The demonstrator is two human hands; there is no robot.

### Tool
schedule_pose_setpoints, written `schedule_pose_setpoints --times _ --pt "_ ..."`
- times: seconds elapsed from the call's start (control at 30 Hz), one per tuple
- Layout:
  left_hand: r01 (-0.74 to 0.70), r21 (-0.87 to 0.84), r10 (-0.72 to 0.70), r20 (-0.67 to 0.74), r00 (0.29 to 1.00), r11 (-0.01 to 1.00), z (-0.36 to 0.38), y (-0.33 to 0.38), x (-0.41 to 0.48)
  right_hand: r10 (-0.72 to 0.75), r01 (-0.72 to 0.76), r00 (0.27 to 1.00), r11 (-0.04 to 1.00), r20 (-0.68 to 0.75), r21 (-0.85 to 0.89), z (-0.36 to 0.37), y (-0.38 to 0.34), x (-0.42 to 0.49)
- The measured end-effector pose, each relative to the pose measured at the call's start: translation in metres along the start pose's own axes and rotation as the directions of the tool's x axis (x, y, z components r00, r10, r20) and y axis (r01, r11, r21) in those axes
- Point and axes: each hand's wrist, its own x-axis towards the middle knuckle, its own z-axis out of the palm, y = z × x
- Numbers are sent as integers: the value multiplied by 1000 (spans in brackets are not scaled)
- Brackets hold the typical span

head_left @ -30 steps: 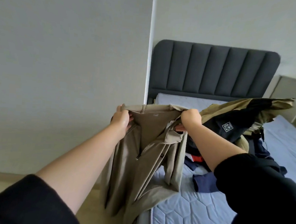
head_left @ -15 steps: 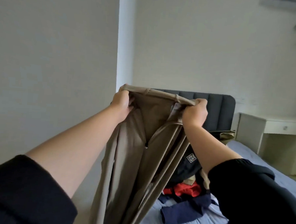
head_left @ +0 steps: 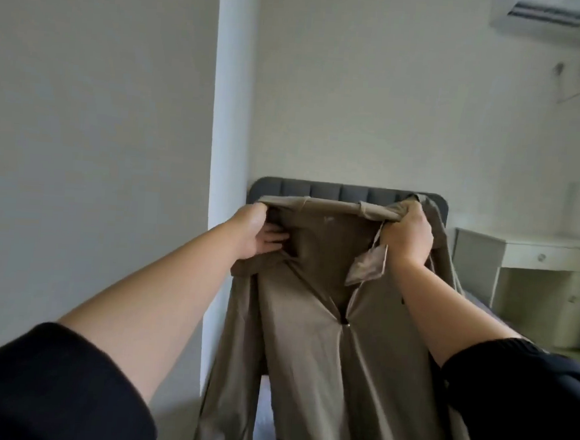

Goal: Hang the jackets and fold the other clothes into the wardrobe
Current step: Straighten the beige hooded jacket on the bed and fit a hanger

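Both arms are held stretched forward and upward. The left hand [head_left: 257,231] is brought in from 7 o'clock, the right hand [head_left: 406,235] from 4 o'clock. The collar of the beige jacket [head_left: 324,342] is gripped by both hands, well apart. The forearms are bare; the black sleeves [head_left: 47,385] are seen near the elbows.

Taupe jacket [head_left: 305,375] thin smooth cloth with a faint sheen, paler matt lining [head_left: 367,266], small shiny metal zip pull [head_left: 345,322], headboard [head_left: 325,190] dark grey padded matt fabric, wall [head_left: 101,103] flat matt paint, desk [head_left: 533,250] smooth white finish, air conditioner [head_left: 543,14] white plastic, sleeve [head_left: 46,391] soft black matt cloth
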Motion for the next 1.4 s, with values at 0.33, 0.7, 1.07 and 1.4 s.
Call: schedule_pose_setpoints --times 0.33,0.7,1.07,1.4 --pt "559 404 -513 -226 828 724 -21 -242 41 438 131 740 651 510 -748 68 198 -111" --pt "383 95 -339 -308 889 919 -31 -251 149 374 -186 841 878 391 -441 154 206 -78" --pt "149 691 -188 -20 982 707 -46 -337 133 400 -158 658 902 638 -402 184 226 -132" --pt "383 923 -524 -311 793 31 -90 -503 -16 727 218 125 644 675 -733 128 327 -412"
